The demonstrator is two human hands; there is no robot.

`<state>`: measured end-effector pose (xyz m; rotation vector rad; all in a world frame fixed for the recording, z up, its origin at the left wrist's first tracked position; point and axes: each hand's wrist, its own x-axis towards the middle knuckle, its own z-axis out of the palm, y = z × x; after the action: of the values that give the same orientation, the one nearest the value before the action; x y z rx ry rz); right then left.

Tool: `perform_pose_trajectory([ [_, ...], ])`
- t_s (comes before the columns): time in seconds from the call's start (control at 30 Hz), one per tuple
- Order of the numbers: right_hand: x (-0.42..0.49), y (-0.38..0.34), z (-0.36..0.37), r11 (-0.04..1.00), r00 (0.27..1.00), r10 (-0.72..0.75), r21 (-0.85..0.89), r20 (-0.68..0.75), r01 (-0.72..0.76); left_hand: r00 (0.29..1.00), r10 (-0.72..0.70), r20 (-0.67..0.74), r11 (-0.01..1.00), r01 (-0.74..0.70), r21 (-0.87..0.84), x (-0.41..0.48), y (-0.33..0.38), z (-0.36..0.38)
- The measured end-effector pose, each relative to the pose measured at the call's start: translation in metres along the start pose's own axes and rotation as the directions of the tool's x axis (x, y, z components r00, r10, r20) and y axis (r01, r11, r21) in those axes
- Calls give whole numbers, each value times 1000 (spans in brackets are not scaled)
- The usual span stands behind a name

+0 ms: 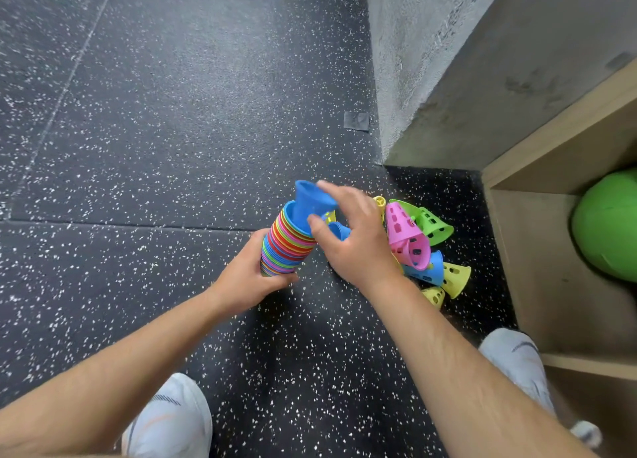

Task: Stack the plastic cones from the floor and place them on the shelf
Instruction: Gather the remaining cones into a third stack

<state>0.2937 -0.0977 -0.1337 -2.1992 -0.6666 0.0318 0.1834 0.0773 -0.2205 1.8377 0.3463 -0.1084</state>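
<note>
We see the left hand (248,278) clasping one tall stack of cones (287,247), while the fingers (332,190) of the right hand (355,240) pinch one blue cone (312,201) at its top. At least seven loose cones (400,223) lie heaped on the floor (172,147) beside the shelf (537,251).

A blue cone (312,201) tilts into the top of a leaning multicoloured stack (287,247). Pink, green, blue and yellow loose cones (401,226) lie heaped beside the wooden shelf (537,244).
</note>
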Motion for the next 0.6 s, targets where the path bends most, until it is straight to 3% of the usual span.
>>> perform_pose_trajectory([
  [0.13,-16,8,9,994,974,82,-84,210,-65,1000,-31,-7,998,30,-55,0,-1,0],
  [0.3,-14,17,-1,985,967,168,0,189,-171,999,-35,16,999,35,-14,4,2,2],
  [0.4,-15,29,-1,955,943,282,-147,178,-258,999,-41,17,999,41,-9,4,4,2],
  [0.5,-14,40,1,887,880,314,-440,357,-138,999,-45,19,999,45,-24,4,4,0],
  [0.6,-9,47,5,836,843,297,-549,448,-3,999,-44,12,999,44,-31,3,5,-1],
])
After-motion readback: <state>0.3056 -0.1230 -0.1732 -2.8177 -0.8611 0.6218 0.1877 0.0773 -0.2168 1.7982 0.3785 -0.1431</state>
